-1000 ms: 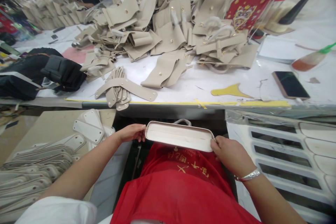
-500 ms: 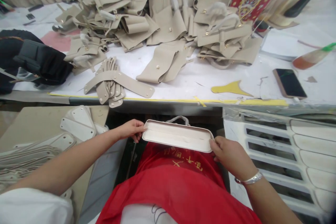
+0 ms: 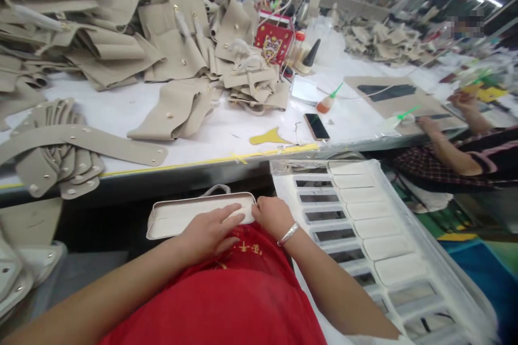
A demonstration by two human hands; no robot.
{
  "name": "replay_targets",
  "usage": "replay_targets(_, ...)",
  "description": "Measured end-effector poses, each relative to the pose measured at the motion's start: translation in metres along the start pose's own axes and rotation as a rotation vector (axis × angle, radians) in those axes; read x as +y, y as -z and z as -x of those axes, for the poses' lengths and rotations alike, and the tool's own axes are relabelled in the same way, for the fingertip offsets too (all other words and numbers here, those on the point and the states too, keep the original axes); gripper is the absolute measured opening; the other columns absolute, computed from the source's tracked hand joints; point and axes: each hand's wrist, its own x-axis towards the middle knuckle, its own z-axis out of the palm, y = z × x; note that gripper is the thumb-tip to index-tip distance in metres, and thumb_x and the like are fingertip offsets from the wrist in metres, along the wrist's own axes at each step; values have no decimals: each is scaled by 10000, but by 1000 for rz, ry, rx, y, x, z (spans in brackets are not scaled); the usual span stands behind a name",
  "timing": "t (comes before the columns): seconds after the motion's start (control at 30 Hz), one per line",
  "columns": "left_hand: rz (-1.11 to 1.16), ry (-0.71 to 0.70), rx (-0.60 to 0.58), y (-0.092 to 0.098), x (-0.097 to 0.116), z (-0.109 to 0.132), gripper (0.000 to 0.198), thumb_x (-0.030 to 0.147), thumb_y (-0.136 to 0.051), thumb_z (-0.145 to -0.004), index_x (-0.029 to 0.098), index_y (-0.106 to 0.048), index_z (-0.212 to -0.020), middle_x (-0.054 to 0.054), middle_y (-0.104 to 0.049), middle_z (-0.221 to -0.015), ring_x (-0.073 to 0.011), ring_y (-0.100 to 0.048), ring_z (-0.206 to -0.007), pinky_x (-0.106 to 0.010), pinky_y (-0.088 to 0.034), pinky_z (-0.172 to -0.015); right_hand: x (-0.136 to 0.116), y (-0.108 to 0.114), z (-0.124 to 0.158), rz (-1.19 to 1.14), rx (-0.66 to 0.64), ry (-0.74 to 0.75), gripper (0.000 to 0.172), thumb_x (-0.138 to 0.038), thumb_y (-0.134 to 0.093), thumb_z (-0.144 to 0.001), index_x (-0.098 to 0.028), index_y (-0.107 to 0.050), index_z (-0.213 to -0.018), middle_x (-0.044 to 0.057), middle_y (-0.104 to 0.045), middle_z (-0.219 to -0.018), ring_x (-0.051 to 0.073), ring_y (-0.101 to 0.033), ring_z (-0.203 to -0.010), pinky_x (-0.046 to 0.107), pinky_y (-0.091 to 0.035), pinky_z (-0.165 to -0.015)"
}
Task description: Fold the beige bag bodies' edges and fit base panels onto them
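Note:
A beige bag [image 3: 176, 219] lies across my lap, its long, shallow, cream-coloured face with a raised rim and rounded corners turned up. Behind the rim a wrapped handle [image 3: 217, 189] shows. My left hand [image 3: 210, 228] lies with outstretched fingers over the right part of that face, touching it. At the right end my right hand [image 3: 274, 216] is closed on the rim; its fingertips are partly hidden. Below both hands is a red apron [image 3: 226, 302].
Beige bag pieces [image 3: 174, 38] are heaped on the white table [image 3: 226, 145], with riveted straps [image 3: 117, 143], a phone [image 3: 317, 126] and a glue bottle [image 3: 325, 104]. To the right stands a slotted white rack [image 3: 332, 240] with cream panels [image 3: 399, 267]. A co-worker's arm [image 3: 449, 148] is farther right.
The view has swung right. My left hand has let go of the bag's left end and now lies flat near its right end. My right hand stays at the right end.

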Motion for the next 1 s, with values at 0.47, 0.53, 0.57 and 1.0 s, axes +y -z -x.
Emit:
replay_targets(0.47,-101,-68,-133,-16,-2,-21,521,367,-459,-829,223,-387,-1325,-89,-378,-1409,-258,-587,-997,-325,-479,-770,19,0,-13,-632,-213,-4,263,-317,-430,-841,-156,-537,-662,31,-643,-568,131,-626,-557,212,-447,-566)
replay_targets(0.53,-117,-78,-114,-15,-2,-21,536,371,-472,-824,221,-375,-1330,-90,-389,-1401,-247,-584,-1008,-319,-484,-777,27,-7,-14,-936,-339,-30,280,-391,-443,-849,-166,-503,-695,17,-641,-583,132,-623,-519,216,-458,-507)
replay_targets(0.57,-126,-78,-106,-14,-1,-20,541,369,-477,-821,217,-373,-1329,-91,-392,-1398,-242,-581,-1014,-316,-485,-782,31,-11,-15,-1109,-411,-43,286,-421,-459,-844,-168,-494,-716,11,-646,-607,129,-626,-520,214,-465,-492)
replay_targets(1.0,-132,-105,-123,-8,-4,-26,511,415,-481,-827,189,-415,-1280,-103,-435,-1363,-242,-609,-957,-315,-504,-719,36,-20,-38,-1306,-573,-139,390,-473,-703,-651,-150,-485,-669,-8,-630,-545,93,-587,-421,155,-454,-372)
